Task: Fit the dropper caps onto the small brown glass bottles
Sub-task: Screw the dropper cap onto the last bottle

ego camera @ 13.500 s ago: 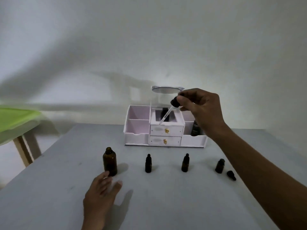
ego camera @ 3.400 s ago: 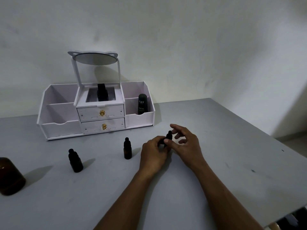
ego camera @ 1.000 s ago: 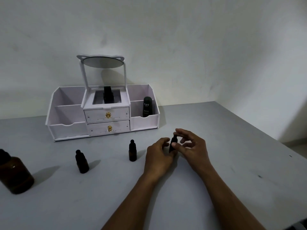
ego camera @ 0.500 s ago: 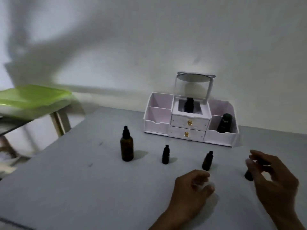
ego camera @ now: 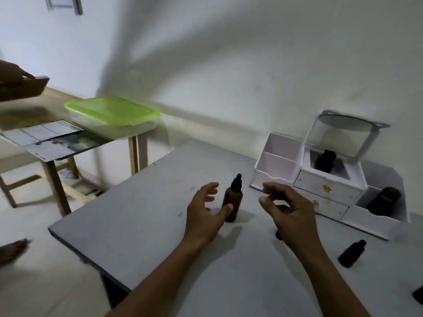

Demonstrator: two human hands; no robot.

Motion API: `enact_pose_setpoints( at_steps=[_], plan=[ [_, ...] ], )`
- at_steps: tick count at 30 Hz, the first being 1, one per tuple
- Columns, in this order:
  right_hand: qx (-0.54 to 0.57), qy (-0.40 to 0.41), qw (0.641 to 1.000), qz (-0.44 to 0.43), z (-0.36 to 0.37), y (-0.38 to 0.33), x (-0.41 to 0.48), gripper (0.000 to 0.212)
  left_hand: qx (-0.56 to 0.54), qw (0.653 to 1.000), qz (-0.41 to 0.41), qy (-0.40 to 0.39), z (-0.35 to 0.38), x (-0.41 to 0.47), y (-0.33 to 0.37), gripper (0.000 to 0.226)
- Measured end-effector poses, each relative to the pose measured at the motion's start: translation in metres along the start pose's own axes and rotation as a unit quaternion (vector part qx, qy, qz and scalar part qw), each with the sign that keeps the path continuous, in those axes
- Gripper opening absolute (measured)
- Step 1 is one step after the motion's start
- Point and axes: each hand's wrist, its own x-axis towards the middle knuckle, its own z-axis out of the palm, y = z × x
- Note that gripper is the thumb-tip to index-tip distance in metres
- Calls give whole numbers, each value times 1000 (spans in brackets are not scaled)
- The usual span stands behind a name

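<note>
A larger brown glass bottle (ego camera: 233, 201) with a black dropper cap stands upright on the grey table (ego camera: 142, 216). My left hand (ego camera: 206, 212) hovers just left of it, fingers spread, thumb near its base; I cannot tell whether the thumb touches. My right hand (ego camera: 286, 209) is to the right of the bottle, fingers loosely curled, holding nothing. It hides most of a small bottle (ego camera: 278, 235) behind it. Another small capped brown bottle (ego camera: 351, 253) stands at the right, and a third (ego camera: 418, 294) is cut off by the right edge.
A white organizer (ego camera: 332, 191) with drawers, a mirror and dark bottles inside stands at the back right. To the left is a wooden side table with a green-lidded box (ego camera: 112, 115) and papers (ego camera: 48, 138). Another person's hand (ego camera: 13, 74) and foot (ego camera: 11, 250) show at the left edge.
The view has swung left. Both my hands have moved from the small bottles at the right to either side of the larger brown bottle. My right hand has left the small bottle.
</note>
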Motion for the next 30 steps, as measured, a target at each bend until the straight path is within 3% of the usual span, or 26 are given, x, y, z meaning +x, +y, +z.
enact_pose_setpoints(
  at_steps=[4,8,14,21,26,30],
  plan=[
    [20,-14,999,32,26,5,22,35,3,997,20,-79,1,19,-10,76],
    [18,-51,998,41,42,9,34,41,-16,989,40,-139,3,30,-17,71],
    [15,-73,996,41,55,14,39,35,-28,989,52,-138,5,34,-23,51],
    [57,-36,996,55,59,19,38,30,-31,989,54,-135,6,34,-22,50],
    [69,-30,996,57,61,19,38,42,-29,990,52,-130,6,34,-22,48],
    [71,-34,995,57,58,18,37,33,-31,990,47,-128,6,35,-22,50]
  ],
)
